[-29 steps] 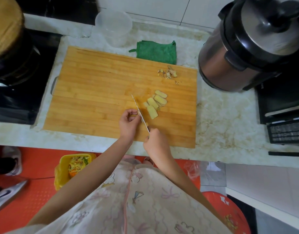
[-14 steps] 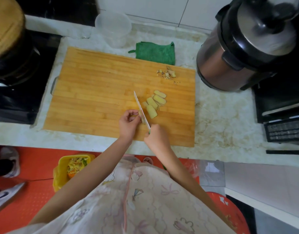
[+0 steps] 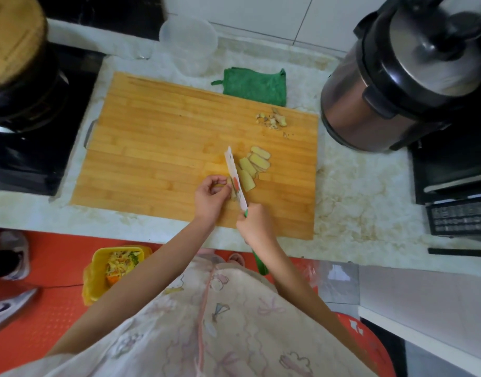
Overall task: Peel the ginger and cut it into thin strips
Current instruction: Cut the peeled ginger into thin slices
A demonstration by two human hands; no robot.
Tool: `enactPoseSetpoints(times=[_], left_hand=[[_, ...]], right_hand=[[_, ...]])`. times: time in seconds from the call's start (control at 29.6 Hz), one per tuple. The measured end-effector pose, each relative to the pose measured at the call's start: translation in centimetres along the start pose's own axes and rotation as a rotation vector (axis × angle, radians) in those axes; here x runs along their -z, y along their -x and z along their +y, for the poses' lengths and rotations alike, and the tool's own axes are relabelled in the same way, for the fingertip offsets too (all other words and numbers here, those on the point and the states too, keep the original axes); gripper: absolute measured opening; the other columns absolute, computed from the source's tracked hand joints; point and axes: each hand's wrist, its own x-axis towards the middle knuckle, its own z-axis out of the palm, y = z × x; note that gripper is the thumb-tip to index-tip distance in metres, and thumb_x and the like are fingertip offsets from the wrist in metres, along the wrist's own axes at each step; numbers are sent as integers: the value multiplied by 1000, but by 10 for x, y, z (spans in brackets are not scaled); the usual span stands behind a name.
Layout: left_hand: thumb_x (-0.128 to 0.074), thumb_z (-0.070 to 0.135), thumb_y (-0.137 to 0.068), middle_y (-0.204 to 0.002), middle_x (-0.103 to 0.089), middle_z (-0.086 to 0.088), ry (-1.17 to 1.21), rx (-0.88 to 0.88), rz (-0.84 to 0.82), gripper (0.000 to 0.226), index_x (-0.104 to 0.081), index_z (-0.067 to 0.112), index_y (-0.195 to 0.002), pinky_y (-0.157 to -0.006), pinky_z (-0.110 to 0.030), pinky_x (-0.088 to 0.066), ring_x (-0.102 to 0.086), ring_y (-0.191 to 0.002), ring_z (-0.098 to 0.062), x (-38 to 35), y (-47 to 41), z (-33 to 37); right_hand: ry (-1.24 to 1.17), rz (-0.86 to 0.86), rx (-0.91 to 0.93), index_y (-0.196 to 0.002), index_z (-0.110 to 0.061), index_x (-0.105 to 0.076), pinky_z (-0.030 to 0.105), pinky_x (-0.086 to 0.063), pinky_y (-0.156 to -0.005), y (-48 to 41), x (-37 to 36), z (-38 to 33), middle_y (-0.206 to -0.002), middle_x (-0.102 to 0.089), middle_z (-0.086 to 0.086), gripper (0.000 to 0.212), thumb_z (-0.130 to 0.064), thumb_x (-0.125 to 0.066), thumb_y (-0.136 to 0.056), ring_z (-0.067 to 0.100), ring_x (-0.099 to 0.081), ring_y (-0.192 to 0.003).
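The left hand curls its fingertips onto a small ginger piece near the front edge of the cutting board; the hand and the blade hide most of the piece. The right hand is wrapped round the green handle of the knife, whose white blade lies against the left fingertips and points to 12 o'clock. Just at 2 o'clock of the blade, a fan of ginger slices lies overlapped. Peel scraps sit at the board's 1 o'clock corner. On the worktop beyond the board lie a green cloth and a clear plastic tub at 12 o'clock. A pressure cooker crowds the board's edge at 2 o'clock, and a black stove flanks it at 9 o'clock. A yellow bin of scraps stands on the floor at 7 o'clock.
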Motion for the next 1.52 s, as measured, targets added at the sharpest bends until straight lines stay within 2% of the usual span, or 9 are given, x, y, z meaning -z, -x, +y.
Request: enactPoseSetpoints(times=[0.1, 0.24, 0.44, 0.64, 0.78, 0.91, 1.22, 1.35, 1.52], left_hand=[[-68, -1, -84, -77, -60, 1, -14, -19, 14, 20, -62, 18, -86, -75, -36, -50, -53, -70, -19, -2, 1, 0], [-67, -3, -84, -76, -59, 1, -27, -38, 28, 23, -60, 19, -85, -70, -29, -49, -52, -65, -12, -1, 2, 2], [-57, -7, -82, -99, -57, -1, -223, -171, 26, 32, -60, 18, -101, -72, -34, -50, -53, -70, -19, 1, 6, -2], [-66, 1, -82, -109, -49, -2, -439, -208, -5, 32, -64, 7, -114, -70, -4, -42, -56, -67, -7, 0, 4, 3], [-74, 1, -78, -97, -50, 3, -503, -196, -87, 41, -61, 9, -116, -64, -8, -42, -52, -63, -7, 0, 0, 6], [-73, 3, -79, -78, -46, 7, -639, -202, -149, 37, -64, 12, -113, -60, -17, -37, -49, -64, -9, 0, -4, 9], [-67, -7, -82, -77, -47, 0, -129, -15, 42, 26, -54, 15, -81, -60, -16, -54, -51, -70, -11, 27, 4, 15], [-68, -7, -82, -89, -60, 4, -200, -187, 24, 24, -62, 6, -100, -74, -9, -45, -55, -82, -4, 39, 13, 20], [-71, -10, -77, -89, -63, 2, -198, -334, 51, 25, -64, 13, -83, -79, -16, -47, -60, -83, 5, 44, 22, 17]], right_hand=[[47, 16, 15, -96, 1, -59, 30, -27, -51, -1, 2, 6, -66, -50, 4, 17, -9, -45, -93, 31, -53, -71], [81, 66, 91, -104, -2, -60, 28, -31, -61, -15, 13, 2, -93, -65, 20, 20, -8, -44, -94, 37, -60, -89], [74, 53, 112, -101, 1, -59, 29, -26, -50, -12, 14, 13, -66, -48, 1, 22, -11, -42, -96, 22, -47, -63], [36, 19, 104, -72, -13, -47, 22, -22, -41, -8, 12, 27, -57, -42, -3, 24, -12, -43, -96, 9, -39, -47], [10, 37, 134, -94, -11, -60, 20, -25, -41, -10, 18, 30, -61, -48, -6, 18, -12, -42, -96, 7, -42, -48], [31, 46, 154, -87, -14, -54, 17, -24, -38, -7, 20, 37, -60, -47, -6, 15, -11, -42, -96, 6, -42, -48], [110, -36, 142, -97, -3, -62, 23, -23, -41, -5, 17, 47, -66, -52, 2, 24, -16, -42, -96, 14, -43, -52], [91, -34, 130, -99, -3, -63, 27, -27, -44, -3, 13, 49, -74, -59, 9, 24, -14, -42, -95, 19, -47, -57], [95, 75, 127, -96, -4, -62, 29, -25, -44, -1, 17, 48, -75, -61, 9, 21, -11, -42, -95, 18, -46, -54]])
